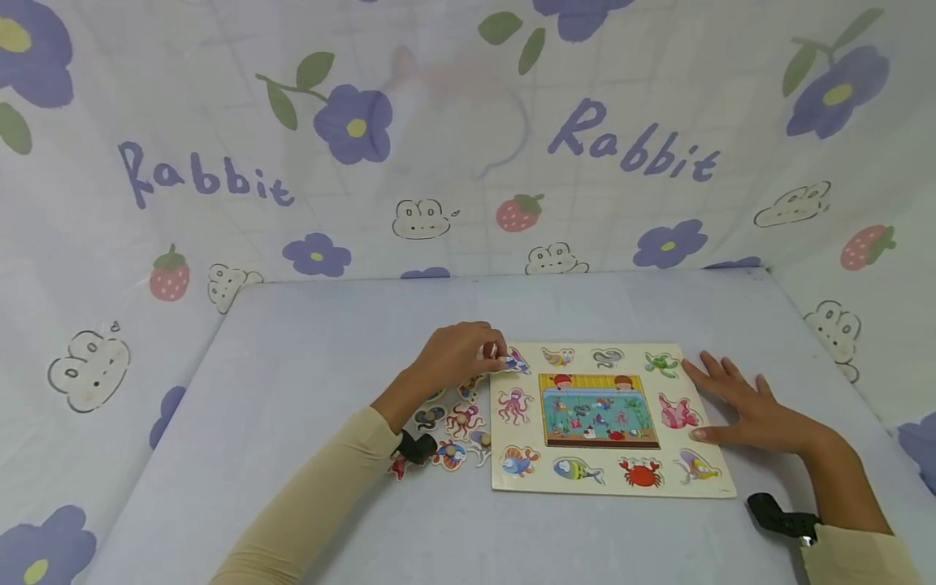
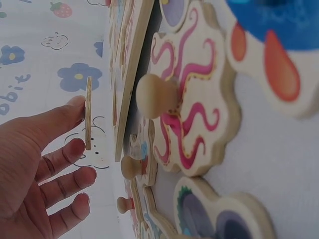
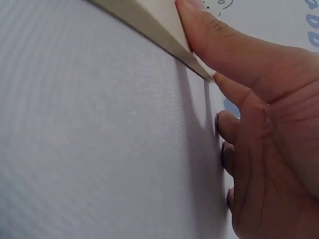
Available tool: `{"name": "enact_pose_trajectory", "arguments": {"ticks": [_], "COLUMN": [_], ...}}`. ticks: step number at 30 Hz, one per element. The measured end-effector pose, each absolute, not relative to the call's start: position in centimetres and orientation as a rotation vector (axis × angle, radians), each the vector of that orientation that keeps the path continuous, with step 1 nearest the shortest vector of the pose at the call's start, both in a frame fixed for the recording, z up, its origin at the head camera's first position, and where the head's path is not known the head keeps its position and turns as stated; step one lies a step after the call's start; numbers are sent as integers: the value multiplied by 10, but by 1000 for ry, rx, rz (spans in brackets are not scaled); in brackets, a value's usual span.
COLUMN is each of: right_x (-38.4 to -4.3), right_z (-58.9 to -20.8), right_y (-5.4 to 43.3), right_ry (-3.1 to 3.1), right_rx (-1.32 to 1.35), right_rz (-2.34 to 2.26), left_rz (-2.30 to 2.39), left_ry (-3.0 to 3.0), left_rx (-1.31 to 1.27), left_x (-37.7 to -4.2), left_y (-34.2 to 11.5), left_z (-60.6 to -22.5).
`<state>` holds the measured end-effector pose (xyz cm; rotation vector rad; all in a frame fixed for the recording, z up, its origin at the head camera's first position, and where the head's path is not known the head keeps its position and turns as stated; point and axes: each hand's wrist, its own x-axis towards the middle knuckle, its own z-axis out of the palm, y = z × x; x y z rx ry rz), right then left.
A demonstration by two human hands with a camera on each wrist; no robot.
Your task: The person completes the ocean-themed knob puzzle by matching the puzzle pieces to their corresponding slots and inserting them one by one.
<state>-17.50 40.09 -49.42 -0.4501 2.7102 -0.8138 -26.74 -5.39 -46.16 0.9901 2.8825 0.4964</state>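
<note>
My left hand is at the board's upper left corner and pinches a thin wooden puzzle piece, seen edge-on in the left wrist view. The pegboard puzzle is cream, with sea-animal pictures around a printed aquarium scene. My right hand lies at the board's right side with fingers spread, its thumb resting on the board's edge. Under my left forearm lie several loose knobbed pieces, among them an octopus piece with a round wooden knob and a blue-and-orange fish piece.
A white cloth covers the table. Behind it hangs a curtain printed with flowers, strawberries and rabbits. A black wrist camera is strapped on the right wrist, another on the left.
</note>
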Motion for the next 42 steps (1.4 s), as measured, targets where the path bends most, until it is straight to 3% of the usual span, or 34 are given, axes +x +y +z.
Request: {"name": "enact_pose_trajectory", "arguments": {"ticks": [42], "right_x": [-176], "right_z": [-496], "right_y": [403], "right_ry": [2709], "right_rx": [-455], "right_rz": [-834], "left_rz": [401], "left_ry": [2848], "left_rx": [991], "left_x": [-277], "left_y": [-28], "left_z": [-466]}}
